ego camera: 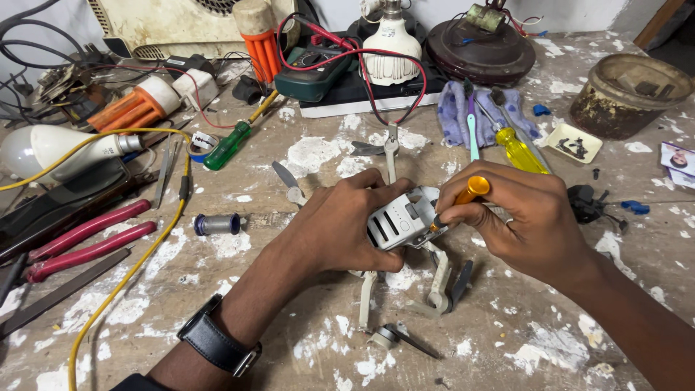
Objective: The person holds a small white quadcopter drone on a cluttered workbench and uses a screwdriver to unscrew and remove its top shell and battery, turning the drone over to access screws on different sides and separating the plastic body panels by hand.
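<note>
At frame centre my left hand [344, 224] clasps the small grey drone [402, 221] on the tabletop [217, 340]. My right hand [525, 217] pinches an orange-handled screwdriver [463, 199], tip against the drone's body.

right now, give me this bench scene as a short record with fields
setting: paint-flecked workbench crowded with tools
left hand: left hand steadies a small grey folding drone on the bench
right hand: right hand holds an orange-handled screwdriver in a fingertip grip, tip against the drone body
wrist: black watch on the left arm
left of hands: red-handled pliers, yellow cable, green screwdriver
behind hands: multimeter, white bulb, yellow screwdriver on a purple cloth
far right: rusty round tin
</note>
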